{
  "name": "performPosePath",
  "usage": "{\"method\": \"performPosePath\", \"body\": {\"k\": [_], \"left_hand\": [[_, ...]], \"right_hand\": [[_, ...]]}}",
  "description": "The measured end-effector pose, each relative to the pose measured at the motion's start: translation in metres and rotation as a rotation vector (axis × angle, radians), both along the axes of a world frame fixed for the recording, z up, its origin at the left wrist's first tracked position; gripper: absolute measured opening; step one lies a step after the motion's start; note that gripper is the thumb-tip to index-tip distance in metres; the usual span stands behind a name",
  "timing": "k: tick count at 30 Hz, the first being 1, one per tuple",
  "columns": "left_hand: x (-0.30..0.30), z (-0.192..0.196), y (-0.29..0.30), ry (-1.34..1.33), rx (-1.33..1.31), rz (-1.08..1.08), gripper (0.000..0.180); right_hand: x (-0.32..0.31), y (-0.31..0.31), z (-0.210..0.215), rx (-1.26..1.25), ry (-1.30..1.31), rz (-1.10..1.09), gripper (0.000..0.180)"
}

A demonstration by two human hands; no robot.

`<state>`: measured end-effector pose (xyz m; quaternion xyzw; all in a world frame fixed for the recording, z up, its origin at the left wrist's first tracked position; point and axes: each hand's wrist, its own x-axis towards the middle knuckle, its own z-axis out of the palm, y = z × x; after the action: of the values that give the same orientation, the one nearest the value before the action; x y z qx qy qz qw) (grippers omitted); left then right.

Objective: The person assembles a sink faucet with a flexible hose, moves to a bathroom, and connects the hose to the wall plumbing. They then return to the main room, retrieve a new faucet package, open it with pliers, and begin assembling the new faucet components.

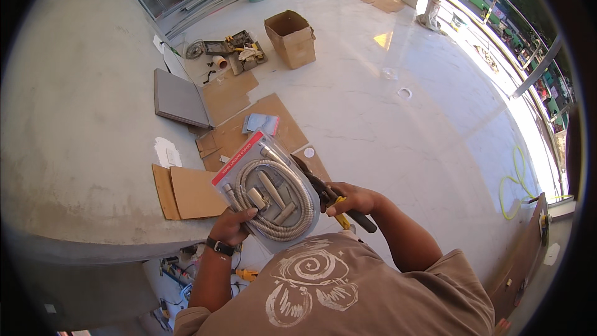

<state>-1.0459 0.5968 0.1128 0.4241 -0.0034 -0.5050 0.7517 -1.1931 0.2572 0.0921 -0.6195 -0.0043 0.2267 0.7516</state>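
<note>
Blister pack (264, 194) up at the chest, hand tool (318, 185) by its right edge
The left hand (230, 226) pinches the pack's lower left side, thumb in front; the right hand (352, 200) has its fingers wrapped round the tool, seemingly snips, though I can't tell whether it touches the plastic; this looks like the opening step; next probably calls for a steady left hold and a shallow cut, clear of the coiled metal hose (306, 202)

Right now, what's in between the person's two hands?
In the head view, the clear package with a coiled silver hose is between the left hand and the right hand, plus the front of the right hand's dark tool.
</note>
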Motion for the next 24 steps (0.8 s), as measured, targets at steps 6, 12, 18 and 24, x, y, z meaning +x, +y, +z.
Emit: {"method": "performPosePath", "body": {"k": [6,12,18,24], "left_hand": [[-0.005,-0.004,-0.001,-0.022,-0.001,0.047,0.060],[-0.008,-0.017,-0.002,0.031,-0.010,0.066,0.062],[-0.009,-0.022,-0.002,-0.010,0.017,0.075,0.061],[-0.021,-0.026,-0.013,-0.032,0.040,0.077,0.060]], "right_hand": [[0.000,0.001,0.003,-0.003,0.023,-0.051,0.050],[0.001,0.000,-0.006,-0.013,0.093,-0.008,0.055],[0.008,-0.011,-0.027,0.120,0.111,0.091,0.067],[0.005,-0.036,-0.027,0.183,0.103,0.120,0.069]]}}
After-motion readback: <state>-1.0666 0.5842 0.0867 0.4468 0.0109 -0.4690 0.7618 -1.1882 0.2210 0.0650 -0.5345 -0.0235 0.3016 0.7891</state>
